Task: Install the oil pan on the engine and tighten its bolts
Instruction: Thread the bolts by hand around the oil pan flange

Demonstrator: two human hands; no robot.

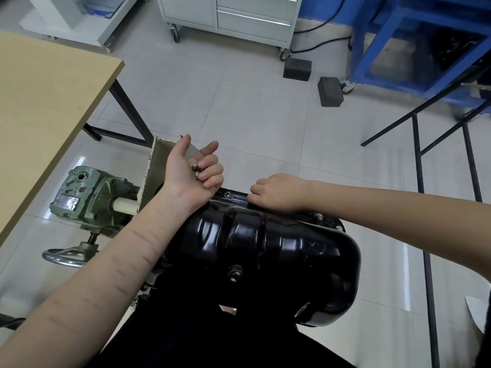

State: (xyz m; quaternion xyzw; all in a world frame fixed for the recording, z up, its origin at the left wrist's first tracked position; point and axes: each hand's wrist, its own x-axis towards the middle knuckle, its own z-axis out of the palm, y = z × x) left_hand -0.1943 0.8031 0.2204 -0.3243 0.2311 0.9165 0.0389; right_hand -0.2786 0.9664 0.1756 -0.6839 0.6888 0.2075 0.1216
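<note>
One glossy black pressed-steel oil pan [265,251], rounded and ribbed, lies at centre frame on the engine. The left hand [195,173], palm up at eleven o'clock of the pan, curls its fingers round two small silver hex bolts [196,170]. The right hand [276,193], at twelve o'clock, pinches down on the pan's flat flange. Two fitted bolts [318,216] stand at two o'clock.

We note a pale tiled floor [252,107] carrying two dark blocks [297,69], beyond the fingers. A wooden table [39,107] stands left of them; a wheeled grey cabinet [239,19] stands farther beyond.
</note>
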